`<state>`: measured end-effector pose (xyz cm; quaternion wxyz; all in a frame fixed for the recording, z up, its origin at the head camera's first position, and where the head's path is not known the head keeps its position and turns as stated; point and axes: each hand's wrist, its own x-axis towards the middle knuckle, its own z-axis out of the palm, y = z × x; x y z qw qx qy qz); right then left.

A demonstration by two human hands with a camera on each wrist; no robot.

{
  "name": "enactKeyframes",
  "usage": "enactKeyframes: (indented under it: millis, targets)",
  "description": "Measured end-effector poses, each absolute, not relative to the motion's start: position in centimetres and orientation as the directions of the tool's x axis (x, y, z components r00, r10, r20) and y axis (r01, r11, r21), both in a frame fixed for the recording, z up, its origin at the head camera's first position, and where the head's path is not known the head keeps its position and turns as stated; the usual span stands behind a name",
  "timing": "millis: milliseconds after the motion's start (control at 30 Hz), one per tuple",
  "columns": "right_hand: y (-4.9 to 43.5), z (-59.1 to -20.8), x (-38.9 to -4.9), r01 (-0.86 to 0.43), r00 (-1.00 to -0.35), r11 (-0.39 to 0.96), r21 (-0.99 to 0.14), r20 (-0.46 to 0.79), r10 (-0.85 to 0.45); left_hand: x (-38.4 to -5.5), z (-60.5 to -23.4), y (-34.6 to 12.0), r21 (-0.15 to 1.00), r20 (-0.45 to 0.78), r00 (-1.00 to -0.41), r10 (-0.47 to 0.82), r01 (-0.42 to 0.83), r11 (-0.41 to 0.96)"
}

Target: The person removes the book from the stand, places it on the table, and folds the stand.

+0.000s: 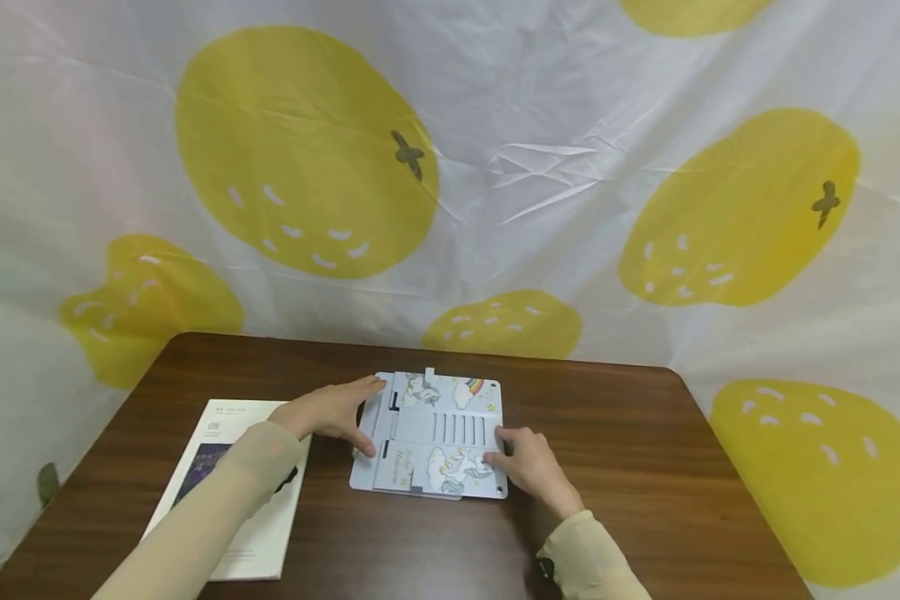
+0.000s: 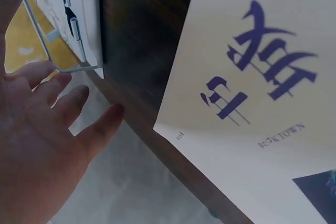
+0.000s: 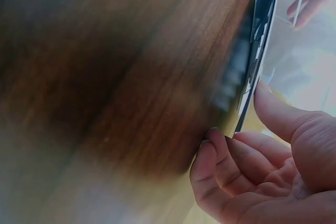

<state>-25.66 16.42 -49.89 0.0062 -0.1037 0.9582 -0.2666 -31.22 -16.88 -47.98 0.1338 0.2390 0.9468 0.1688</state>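
A pale folding book stand (image 1: 457, 462), printed with unicorns and a rainbow, lies on the table with slots across its middle. Around its left side spreads my left hand (image 1: 333, 410), thumb and fingers apart at the edge. In the left wrist view those fingers (image 2: 73, 103) look loosely spread beside the stand's thin wire frame (image 2: 79, 69). My right hand (image 1: 532, 467) pinches the stand's right edge. From the right wrist, the thumb (image 3: 278, 114) lies on one face of the panel (image 3: 255, 61), with the other fingers curled at its opposite side.
A white book (image 1: 266, 542) with a dark picture on its cover lies left of the stand, partly under my left forearm. The brown wooden table (image 1: 607, 500) extends to the right. Behind it hangs a white curtain (image 1: 532, 192) printed with yellow fruit.
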Motion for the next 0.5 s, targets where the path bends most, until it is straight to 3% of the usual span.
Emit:
enactKeyframes:
  millis: [500]
  targets:
    - [16.8,-50.2,-25.9,-0.217,-0.974,0.833,-0.508,0.055,-0.22,-31.2,-50.4,-15.1,0.357,-0.18,-0.86,0.477,0.394,0.847]
